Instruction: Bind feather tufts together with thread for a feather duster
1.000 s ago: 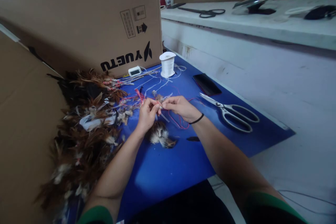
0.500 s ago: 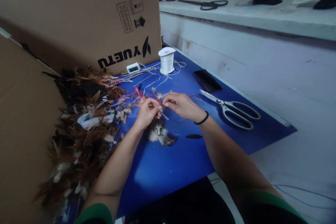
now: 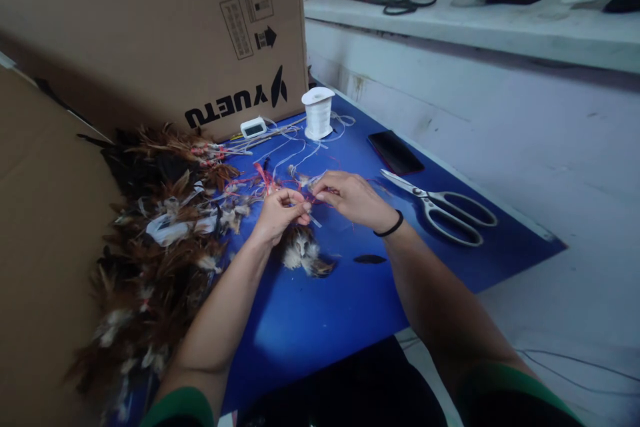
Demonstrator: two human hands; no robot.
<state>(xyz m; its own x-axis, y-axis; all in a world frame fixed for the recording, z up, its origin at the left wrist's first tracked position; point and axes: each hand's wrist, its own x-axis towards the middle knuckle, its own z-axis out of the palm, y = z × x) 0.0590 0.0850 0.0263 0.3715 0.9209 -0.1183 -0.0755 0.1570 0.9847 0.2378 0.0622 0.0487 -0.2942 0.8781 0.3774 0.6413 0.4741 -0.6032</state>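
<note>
My left hand (image 3: 283,213) is closed in a pinch above the blue table, its thumb against the fingers; what it grips is too small to make out. A short whitish strip (image 3: 315,220) pokes out by its fingertips. Close on the right, my right hand (image 3: 353,197), with a black band at the wrist, pinches thumb and forefinger together, and any thread in them is too fine to see clearly. Just below the left hand lies a tuft of brown and white feathers (image 3: 306,255). Pink ribbon strands (image 3: 263,177) lie behind the hands.
Bundled brown feathers (image 3: 170,273) heap up at the left beside cardboard boxes (image 3: 150,33). A white ribbon spool (image 3: 319,115), small white display device (image 3: 253,127), dark phone (image 3: 396,152) and scissors (image 3: 440,207) lie on the table (image 3: 320,327). Black scissors (image 3: 400,4) rest on the ledge.
My right hand has shifted slightly right, with its fingertips a little farther from the left hand. The left hand stays nearly in place, still pinching.
</note>
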